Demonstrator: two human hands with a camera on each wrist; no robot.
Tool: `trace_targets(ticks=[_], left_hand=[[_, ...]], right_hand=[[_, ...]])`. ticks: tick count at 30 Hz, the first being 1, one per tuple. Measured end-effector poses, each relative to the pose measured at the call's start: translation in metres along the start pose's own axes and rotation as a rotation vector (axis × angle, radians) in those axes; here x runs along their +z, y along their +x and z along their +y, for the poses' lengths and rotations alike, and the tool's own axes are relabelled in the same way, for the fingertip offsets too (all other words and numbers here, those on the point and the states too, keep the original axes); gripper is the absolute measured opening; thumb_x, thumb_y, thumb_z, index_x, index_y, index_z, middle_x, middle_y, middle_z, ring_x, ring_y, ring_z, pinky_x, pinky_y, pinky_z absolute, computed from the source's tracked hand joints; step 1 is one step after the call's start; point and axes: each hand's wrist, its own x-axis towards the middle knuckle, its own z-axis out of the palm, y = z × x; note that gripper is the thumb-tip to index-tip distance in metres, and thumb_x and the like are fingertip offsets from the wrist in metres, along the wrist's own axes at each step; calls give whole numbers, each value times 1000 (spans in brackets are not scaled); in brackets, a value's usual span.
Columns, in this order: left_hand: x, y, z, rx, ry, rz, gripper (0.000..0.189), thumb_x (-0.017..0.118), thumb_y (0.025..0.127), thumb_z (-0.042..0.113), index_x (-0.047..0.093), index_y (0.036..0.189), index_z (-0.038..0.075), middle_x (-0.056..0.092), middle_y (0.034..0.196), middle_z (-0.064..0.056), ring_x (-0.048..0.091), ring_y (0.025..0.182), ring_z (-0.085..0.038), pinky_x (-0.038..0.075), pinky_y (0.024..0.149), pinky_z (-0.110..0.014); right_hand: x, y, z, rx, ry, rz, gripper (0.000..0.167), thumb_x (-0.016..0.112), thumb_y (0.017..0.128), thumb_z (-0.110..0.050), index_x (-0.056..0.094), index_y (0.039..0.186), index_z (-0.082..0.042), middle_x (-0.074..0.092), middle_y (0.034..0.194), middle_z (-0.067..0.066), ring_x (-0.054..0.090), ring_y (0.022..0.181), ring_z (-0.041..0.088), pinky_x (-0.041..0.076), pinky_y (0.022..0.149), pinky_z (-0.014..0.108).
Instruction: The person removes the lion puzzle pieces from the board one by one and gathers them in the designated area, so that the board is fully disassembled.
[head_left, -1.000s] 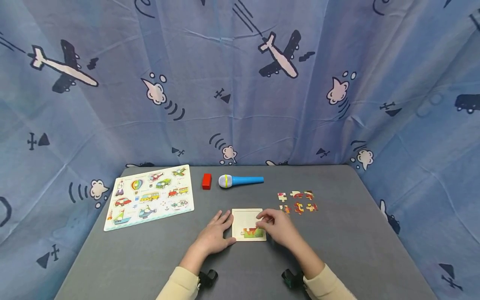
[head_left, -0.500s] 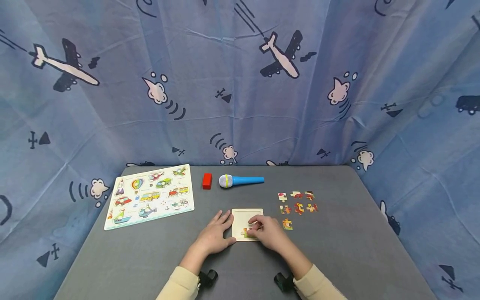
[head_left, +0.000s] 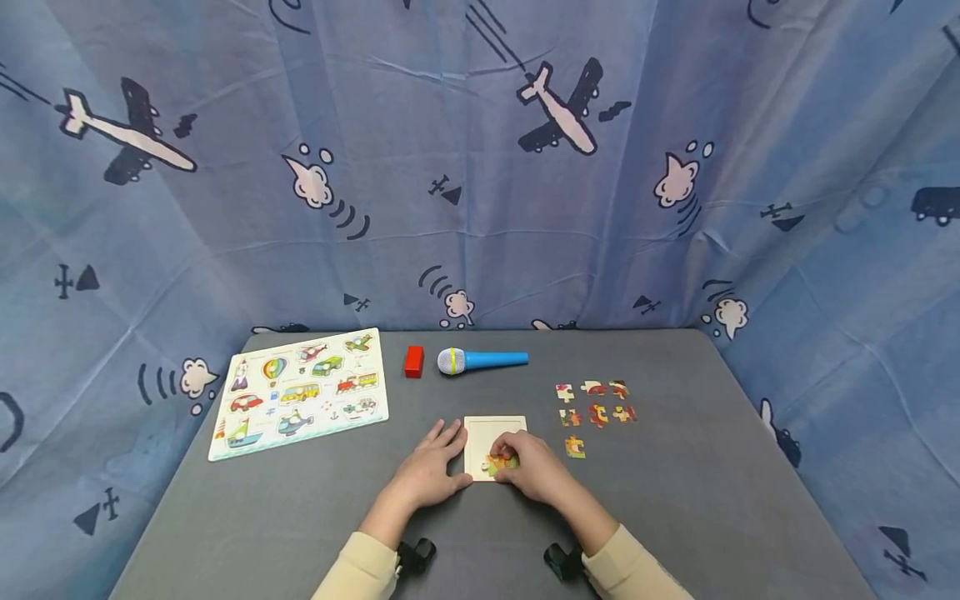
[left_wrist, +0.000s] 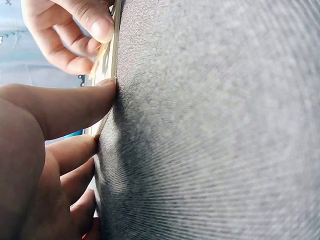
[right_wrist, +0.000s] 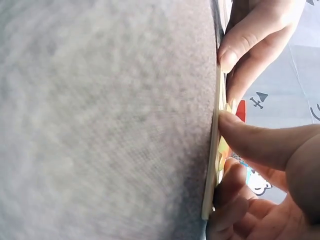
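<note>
A small square pale wooden puzzle tray lies on the grey table in the head view. My left hand rests flat at its left side, fingers spread, with the thumb at the near corner. My right hand is over the tray's lower right, its thumb and curled fingers pinching a green and orange puzzle piece in the lower part of the tray. In the right wrist view the right thumb presses at the tray's edge, with the puzzle piece between thumb and fingers. The right hand partly hides the pieces.
Several loose puzzle pieces lie in rows to the right of the tray. Behind it are a blue toy microphone and a red block. A vehicle picture board lies at the left. A patterned curtain hangs behind the table.
My right hand has moved left and slightly down over the tray, uncovering a loose piece on the table, and now pinches a piece in the tray. My left hand stays put.
</note>
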Motion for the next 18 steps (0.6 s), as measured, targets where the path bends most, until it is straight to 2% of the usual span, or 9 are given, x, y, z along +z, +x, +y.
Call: trace_targets(ticks=[7,13,15,18], left_hand=[[-1,-1,0,11,-14,7,74,75,90,35,45,153,9,35,163,-9,23,154,-36,33,117,-58],[0,0,0,21,-9,5,74,75,90,36,45,153,9,36,163,-8,23,154,-36,33,117,-58],[0,0,-1,18,-10,4,74,75,90,36,45,153,9,35,163,-8,23,154,-36,33,117,-58],[0,0,0,11,-7,1,75,75,90,36,45,153,10,35,163,-8,22,154,-36,33,117,-58]], right_hand=[[2,-1,1,-32,27,11,28,88,76,-10,67,94,-16,58,88,-2,52,80,13,44,73,31],[-4,-5,4,-38,227,-3,13,82,85,-14,72,94,-13,66,78,-5,53,63,7,45,57,23],[-9,-7,4,-38,276,-13,8,79,88,-18,74,90,-14,67,77,-5,54,61,9,45,55,22],[-19,-11,7,-44,327,-42,9,75,92,-21,73,88,-14,68,81,-2,58,63,18,46,54,23]])
